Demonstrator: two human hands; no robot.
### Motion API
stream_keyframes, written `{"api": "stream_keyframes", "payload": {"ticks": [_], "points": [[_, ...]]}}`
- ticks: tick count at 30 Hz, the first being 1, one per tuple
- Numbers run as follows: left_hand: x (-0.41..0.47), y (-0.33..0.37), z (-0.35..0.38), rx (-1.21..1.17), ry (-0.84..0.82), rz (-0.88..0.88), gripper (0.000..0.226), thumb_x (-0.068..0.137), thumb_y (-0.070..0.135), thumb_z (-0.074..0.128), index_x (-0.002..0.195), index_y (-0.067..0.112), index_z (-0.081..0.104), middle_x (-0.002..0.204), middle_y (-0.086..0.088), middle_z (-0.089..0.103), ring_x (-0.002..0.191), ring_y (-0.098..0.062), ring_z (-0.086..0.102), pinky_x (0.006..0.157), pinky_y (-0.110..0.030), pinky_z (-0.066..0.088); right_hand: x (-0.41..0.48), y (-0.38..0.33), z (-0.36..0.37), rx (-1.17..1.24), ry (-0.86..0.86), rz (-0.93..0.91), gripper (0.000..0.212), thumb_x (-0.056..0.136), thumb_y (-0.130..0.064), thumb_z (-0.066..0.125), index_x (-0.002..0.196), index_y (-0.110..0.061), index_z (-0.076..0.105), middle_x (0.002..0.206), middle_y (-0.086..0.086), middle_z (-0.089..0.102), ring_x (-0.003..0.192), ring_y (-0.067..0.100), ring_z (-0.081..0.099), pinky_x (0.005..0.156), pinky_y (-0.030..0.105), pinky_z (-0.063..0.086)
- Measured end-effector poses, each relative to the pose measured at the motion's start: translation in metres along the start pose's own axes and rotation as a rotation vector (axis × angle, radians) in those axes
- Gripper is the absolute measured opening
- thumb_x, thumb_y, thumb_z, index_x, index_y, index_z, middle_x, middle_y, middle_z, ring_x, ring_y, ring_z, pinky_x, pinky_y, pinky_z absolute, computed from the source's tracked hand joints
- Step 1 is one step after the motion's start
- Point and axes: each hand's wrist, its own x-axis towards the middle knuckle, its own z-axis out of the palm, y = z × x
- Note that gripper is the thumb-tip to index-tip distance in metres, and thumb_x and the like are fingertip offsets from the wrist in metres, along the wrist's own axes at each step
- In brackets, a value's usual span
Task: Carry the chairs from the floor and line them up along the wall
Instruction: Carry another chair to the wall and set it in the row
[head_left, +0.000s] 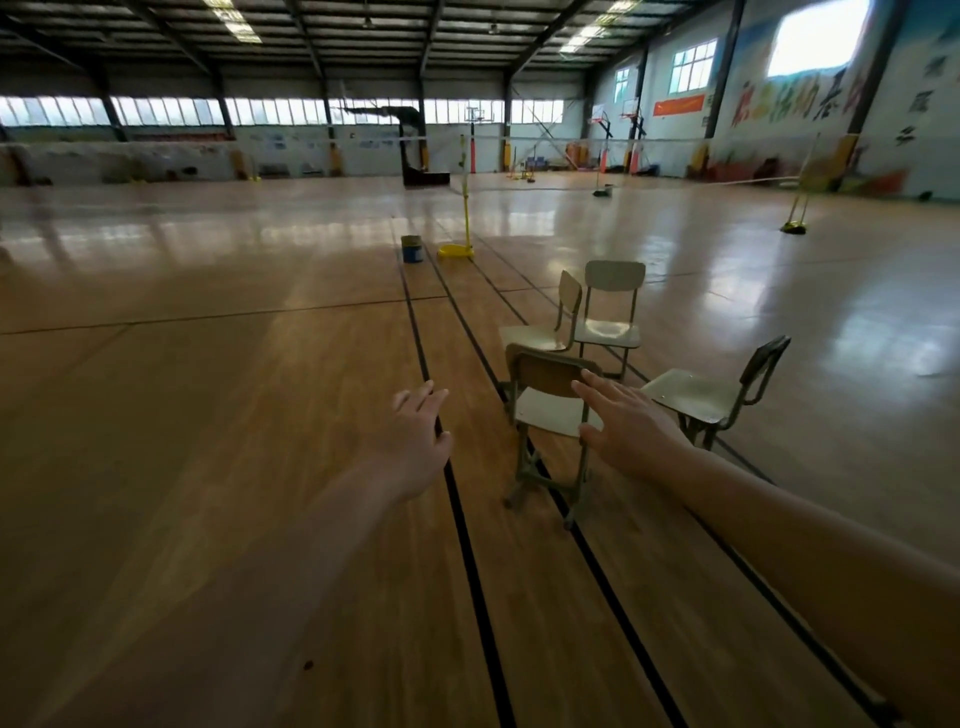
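The fingers (597, 387) of the right hand (631, 423) are straight and apart, gripping nothing. They reach across the right side of the nearest chair (545, 373), though I cannot tell if they touch it. The left hand (415, 436) is stretched out just left of that chair, fingers also straight and empty. The chair stands on the wooden floor (208, 467). Two more chairs (608, 332) stand just behind it and a fourth chair (696, 395) to its right. A blue bucket (412, 250) sits well beyond.

The one wide camera sits on my head, facing forward and down across the floor (208, 441). My left hand (415, 431) and right hand (631, 426) show close, mid-frame.
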Motion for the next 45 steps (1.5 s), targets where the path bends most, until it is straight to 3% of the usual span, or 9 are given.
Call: {"api": "stream_keyframes", "payload": {"ticks": [8,18,23,30,36,42,45], "points": [[0.111,-0.047,0.016,-0.051,-0.088,0.031,0.059,0.102,0.031,0.039,0.154,0.021,0.013,0.162,0.007,0.000,0.148,-0.022,-0.005,0.117,-0.043,0.015,0.084,-0.002,0.041,-0.033,-0.085,0.050,0.062,0.102,-0.042,0.040,0.155,-0.026,0.012,0.163,-0.003,0.002,0.149,0.016,0.005,0.119,0.034,0.006],[0.287,-0.038,0.053,0.027,-0.122,0.119,0.060,0.101,0.037,0.038,0.154,0.024,0.013,0.162,0.005,0.003,0.148,-0.022,-0.001,0.118,-0.046,0.020,0.208,0.093,0.069,-0.059,-0.027,0.134,0.061,0.101,-0.039,0.042,0.155,-0.027,0.015,0.163,-0.003,0.004,0.149,0.015,0.009,0.121,0.039,0.012],[0.362,-0.029,0.070,0.009,-0.123,0.142,0.059,0.101,0.036,0.038,0.154,0.023,0.015,0.162,0.002,0.007,0.148,-0.022,0.003,0.119,-0.041,0.014,0.268,0.139,0.083,-0.089,-0.073,0.162,0.060,0.101,-0.036,0.041,0.154,-0.024,0.016,0.163,0.000,0.006,0.149,0.017,0.011,0.121,0.041,0.016],[0.445,-0.056,0.100,0.034,-0.197,0.128,0.062,0.101,0.038,0.037,0.154,0.021,0.010,0.162,0.001,0.005,0.148,-0.024,0.003,0.120,-0.041,0.014,0.338,0.157,0.124,-0.052,-0.170,0.223,0.061,0.101,-0.036,0.041,0.155,-0.025,0.015,0.163,-0.002,0.006,0.149,0.017,0.009,0.120,0.037,0.011],[0.530,-0.079,0.110,0.004,-0.264,0.229,0.064,0.101,0.036,0.040,0.155,0.022,0.009,0.162,0.002,0.004,0.148,-0.024,0.001,0.117,-0.042,0.016,0.398,0.170,0.151,-0.036,-0.197,0.285,0.059,0.103,-0.035,0.038,0.155,-0.025,0.013,0.163,-0.002,0.003,0.150,0.017,0.006,0.121,0.039,0.009],[0.621,-0.102,0.122,0.012,-0.276,0.297,0.064,0.099,0.034,0.043,0.154,0.018,0.013,0.158,-0.001,0.019,0.146,-0.023,0.011,0.118,-0.040,0.019,0.449,0.185,0.181,-0.065,-0.262,0.350,0.050,0.100,-0.035,0.044,0.149,-0.035,0.031,0.163,-0.002,0.005,0.150,0.018,0.008,0.120,0.041,0.011],[0.648,-0.101,0.138,0.039,-0.311,0.330,0.066,0.098,0.035,0.045,0.154,0.019,0.013,0.159,0.000,0.017,0.146,-0.023,0.011,0.118,-0.040,0.019,0.465,0.197,0.195,-0.039,-0.332,0.358,0.054,0.098,-0.034,0.048,0.149,-0.038,0.030,0.163,-0.005,0.004,0.150,0.016,0.004,0.121,0.043,0.009]]}}
